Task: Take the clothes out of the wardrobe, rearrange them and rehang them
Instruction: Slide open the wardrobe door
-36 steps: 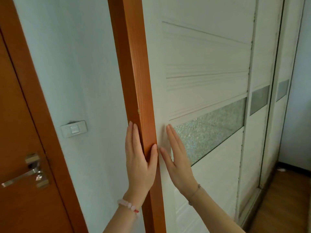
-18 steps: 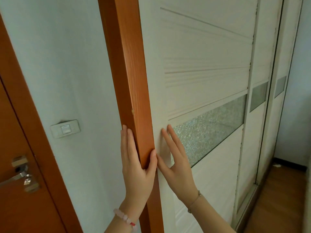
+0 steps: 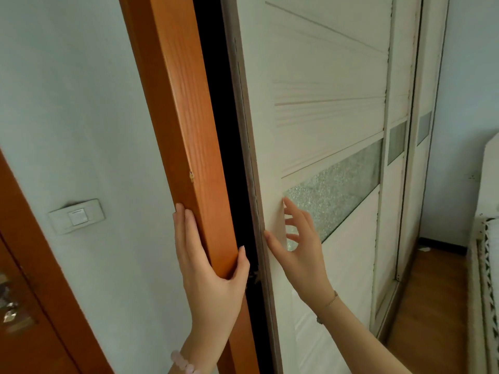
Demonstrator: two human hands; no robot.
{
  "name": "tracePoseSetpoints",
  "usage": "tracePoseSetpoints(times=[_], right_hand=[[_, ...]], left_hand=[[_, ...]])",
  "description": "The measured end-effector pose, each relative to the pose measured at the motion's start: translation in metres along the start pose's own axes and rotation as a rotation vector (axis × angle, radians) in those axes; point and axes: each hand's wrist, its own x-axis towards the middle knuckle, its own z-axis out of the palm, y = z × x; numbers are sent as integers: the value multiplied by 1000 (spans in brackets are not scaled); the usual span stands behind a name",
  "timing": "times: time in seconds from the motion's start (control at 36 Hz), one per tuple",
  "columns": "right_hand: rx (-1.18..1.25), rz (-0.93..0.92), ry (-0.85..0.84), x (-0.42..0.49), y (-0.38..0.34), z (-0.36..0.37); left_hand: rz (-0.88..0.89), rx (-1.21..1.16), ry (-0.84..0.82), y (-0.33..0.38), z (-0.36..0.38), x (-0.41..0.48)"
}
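Observation:
The wardrobe's white sliding door (image 3: 318,125), with a frosted glass strip (image 3: 334,190), stands slightly apart from the orange wooden frame post (image 3: 189,125). A narrow dark gap (image 3: 226,147) shows between them; no clothes are visible inside. My left hand (image 3: 210,268) wraps around the post, thumb on its inner edge. My right hand (image 3: 299,247) lies flat against the door near its left edge, fingers spread, holding nothing.
A light switch (image 3: 77,215) sits on the pale wall at left, beside an orange room door with a metal handle (image 3: 10,311). More sliding panels (image 3: 399,147) run to the right. Wooden floor (image 3: 432,314) and a white bed edge (image 3: 486,265) lie at right.
The sliding door has moved right, opening a dark gap beside the post. My right hand shifted right with it; my left hand stays on the post.

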Motion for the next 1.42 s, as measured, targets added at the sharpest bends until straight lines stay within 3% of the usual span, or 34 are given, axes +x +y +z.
tracePoseSetpoints(times=[0.33,0.53,0.64,0.69,0.75,0.86,1.03,1.19,1.42], right_hand=[[8,72,67,30,32,-21],[-81,10,111,51,59,-36],[-114,-43,78,68,76,-49],[-138,-92,55,78,84,-57],[-166,-133,29,89,91,-65],[-234,-202,-38,109,101,-82],[-252,-324,-96,136,117,-100],[-215,-398,-182,154,136,-109],[-203,-388,-216,175,164,-120]], left_hand=[[-26,117,67,9,-1,-2],[-62,275,100,22,3,-7],[271,459,288,38,31,-34],[329,396,278,40,66,-52],[206,287,159,37,104,-66],[-259,119,-141,18,170,-76],[-561,-66,-415,2,235,-72],[-696,-155,-347,-4,273,-70],[-711,-186,-345,-3,305,-63]])
